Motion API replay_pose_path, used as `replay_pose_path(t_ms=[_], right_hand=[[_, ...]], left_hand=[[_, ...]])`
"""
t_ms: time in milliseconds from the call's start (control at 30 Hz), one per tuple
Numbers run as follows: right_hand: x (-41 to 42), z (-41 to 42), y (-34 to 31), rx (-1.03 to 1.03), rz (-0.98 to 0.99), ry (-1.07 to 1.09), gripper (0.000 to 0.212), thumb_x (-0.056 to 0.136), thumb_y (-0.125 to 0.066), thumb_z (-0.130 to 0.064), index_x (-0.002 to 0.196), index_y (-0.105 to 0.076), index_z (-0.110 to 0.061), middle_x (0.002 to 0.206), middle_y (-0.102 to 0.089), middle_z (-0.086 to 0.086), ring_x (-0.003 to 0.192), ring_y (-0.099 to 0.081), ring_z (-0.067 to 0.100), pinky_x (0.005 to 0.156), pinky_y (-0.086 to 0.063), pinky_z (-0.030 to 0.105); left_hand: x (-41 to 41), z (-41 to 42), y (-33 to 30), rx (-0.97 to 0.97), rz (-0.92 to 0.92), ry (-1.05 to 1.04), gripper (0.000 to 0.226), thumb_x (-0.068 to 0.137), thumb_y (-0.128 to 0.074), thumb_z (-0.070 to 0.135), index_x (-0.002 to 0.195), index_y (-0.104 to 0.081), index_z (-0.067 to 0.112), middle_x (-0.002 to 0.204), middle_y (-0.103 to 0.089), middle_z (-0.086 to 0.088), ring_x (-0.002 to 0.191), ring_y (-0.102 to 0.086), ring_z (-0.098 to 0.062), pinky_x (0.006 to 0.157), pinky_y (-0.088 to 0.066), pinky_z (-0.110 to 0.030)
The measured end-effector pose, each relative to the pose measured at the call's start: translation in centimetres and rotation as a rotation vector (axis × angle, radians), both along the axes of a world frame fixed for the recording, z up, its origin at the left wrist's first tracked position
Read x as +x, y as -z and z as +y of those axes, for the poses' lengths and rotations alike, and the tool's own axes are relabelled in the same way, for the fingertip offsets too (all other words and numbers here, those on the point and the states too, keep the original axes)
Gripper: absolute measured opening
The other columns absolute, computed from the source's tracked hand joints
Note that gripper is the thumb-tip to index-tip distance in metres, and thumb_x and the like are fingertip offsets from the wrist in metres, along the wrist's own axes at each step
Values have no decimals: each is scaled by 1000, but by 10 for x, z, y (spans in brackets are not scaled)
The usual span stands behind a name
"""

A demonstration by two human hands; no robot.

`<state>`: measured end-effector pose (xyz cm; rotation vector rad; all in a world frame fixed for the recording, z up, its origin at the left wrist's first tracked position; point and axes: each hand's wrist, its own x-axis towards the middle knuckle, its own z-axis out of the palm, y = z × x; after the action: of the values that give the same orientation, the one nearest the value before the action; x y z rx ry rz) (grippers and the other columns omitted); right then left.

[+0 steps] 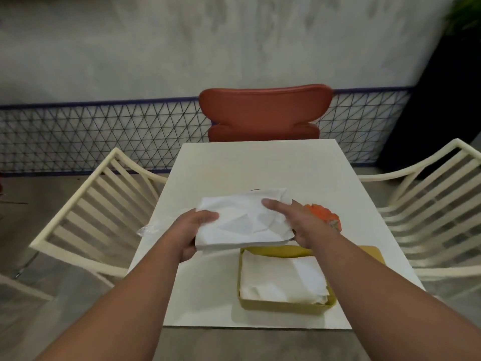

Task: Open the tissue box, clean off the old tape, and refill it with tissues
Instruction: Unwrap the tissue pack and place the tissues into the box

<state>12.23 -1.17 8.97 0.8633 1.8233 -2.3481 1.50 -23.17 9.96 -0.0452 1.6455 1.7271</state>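
Note:
A yellow tissue box (pixel 286 306) lies open on the white table (pixel 260 162) near its front edge, with white tissues (pixel 283 280) inside. Above and behind the box, both my hands hold a flat stack of white tissues (pixel 244 222). My left hand (pixel 194 230) grips the stack's left end, thumb on top and fingers underneath. My right hand (pixel 299 222) holds the right end, thumb on top. A yellow piece (pixel 372 252), perhaps the box's lid, shows behind my right forearm.
An orange patterned object (pixel 325 214) lies behind my right hand. Crumpled clear plastic (pixel 148 229) sits at the table's left edge. A red chair (pixel 265 113) stands at the far side. Cream slatted chairs (pixel 99 204) flank the table on the left and on the right (pixel 426 204).

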Motion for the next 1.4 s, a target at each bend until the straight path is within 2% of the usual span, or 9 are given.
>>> replay_pose_path(t_ms=[233, 300, 467, 600, 800, 933, 1033, 1167, 1400], right_hand=[[48, 20, 10, 102, -8, 10, 71, 58, -89, -1, 121, -58, -15, 110, -71, 9, 100, -68, 29, 90, -55, 48], [56, 25, 16, 56, -13, -26, 78, 57, -90, -6, 127, -56, -13, 112, -71, 10, 102, -68, 30, 90, -56, 47], [68, 29, 18, -75, -54, 113, 37, 89, -69, -36, 122, -57, -24, 110, -71, 4, 97, -69, 26, 79, -58, 40], [81, 39, 27, -10, -46, 71, 37, 88, -71, -25, 123, -58, -22, 107, -73, 5, 95, -71, 27, 77, -58, 43], [87, 35, 49, 252, -210, 96, 48, 73, -85, -23, 115, -62, -15, 105, -72, 8, 90, -70, 28, 80, -59, 44], [87, 26, 58, 569, -365, 73, 56, 75, -82, -32, 120, -57, -9, 116, -65, 7, 104, -62, 27, 88, -53, 38], [88, 16, 57, 791, -474, -21, 66, 84, -74, -38, 132, -46, -4, 127, -57, 11, 116, -54, 27, 79, -43, 28], [82, 9, 62, 890, -538, -67, 56, 85, -71, -37, 122, -47, -3, 112, -62, 10, 95, -57, 23, 67, -40, 27], [80, 3, 65, 1040, -575, -143, 50, 88, -67, -39, 121, -48, -7, 115, -62, 8, 104, -61, 23, 70, -41, 25]], left_hand=[[51, 22, 0, 39, 24, 71, 37, 81, -60, -3, 116, -62, 11, 110, -70, -14, 101, -66, -35, 90, -52, -48], [61, 23, 2, 31, 30, 70, 39, 80, -57, -7, 114, -62, 11, 106, -71, -13, 97, -67, -33, 90, -52, -48], [75, 29, 5, 15, -6, 28, 26, 85, -62, 5, 109, -63, 13, 99, -74, -10, 88, -70, -28, 85, -54, -43], [76, 34, 19, -39, -42, 69, 30, 83, -70, 16, 112, -64, 10, 105, -72, -11, 97, -69, -30, 88, -54, -43], [71, 50, 42, -282, 62, 124, 48, 66, -86, 21, 107, -67, 5, 97, -74, -10, 86, -72, -27, 82, -57, -42], [71, 63, 53, -504, 200, 155, 43, 66, -85, 26, 98, -65, 6, 93, -71, -9, 83, -69, -26, 77, -57, -37], [72, 74, 55, -714, 368, 257, 40, 72, -80, 30, 96, -60, 5, 97, -65, -9, 91, -63, -27, 79, -53, -33], [79, 89, 52, -960, 563, 422, 25, 79, -69, 28, 91, -58, 9, 95, -64, -7, 82, -57, -21, 67, -44, -26], [90, 89, 72, -1005, 616, 379, 40, 83, -66, 27, 113, -49, 8, 114, -61, -9, 100, -58, -25, 70, -39, -26]])
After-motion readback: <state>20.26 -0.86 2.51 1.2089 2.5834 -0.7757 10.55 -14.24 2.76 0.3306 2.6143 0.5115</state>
